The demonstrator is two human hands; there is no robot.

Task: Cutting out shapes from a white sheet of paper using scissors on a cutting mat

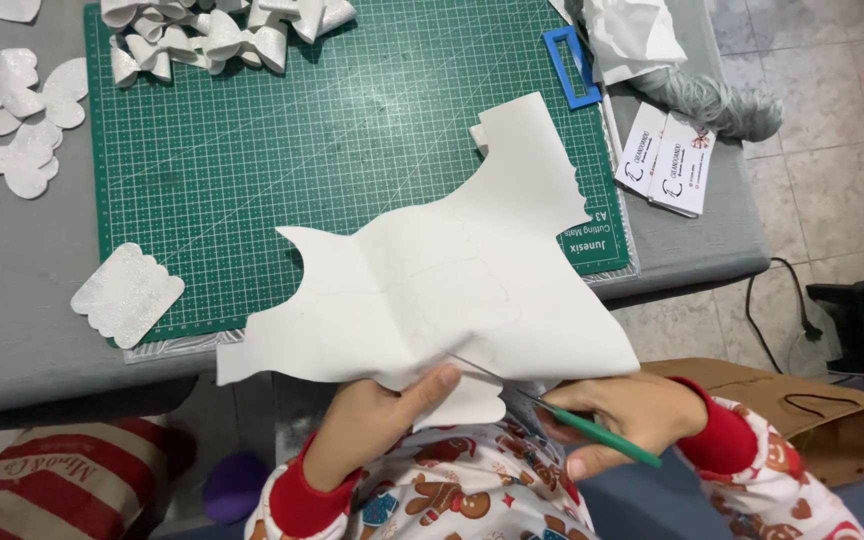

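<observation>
Matt white foam sheet (452,290); green plastic-handled scissors (592,430); matt rubbery green cutting mat (282,150); glittery white cut-outs (12,120)

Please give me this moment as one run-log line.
left hand: holds white sheet | right hand: green-handled scissors cutting sheet | green cutting mat beneath

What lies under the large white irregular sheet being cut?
Beneath the white sheet: the green gridded cutting mat and grey table edge. The scissor blades and whatever else it covers are hidden.
</observation>
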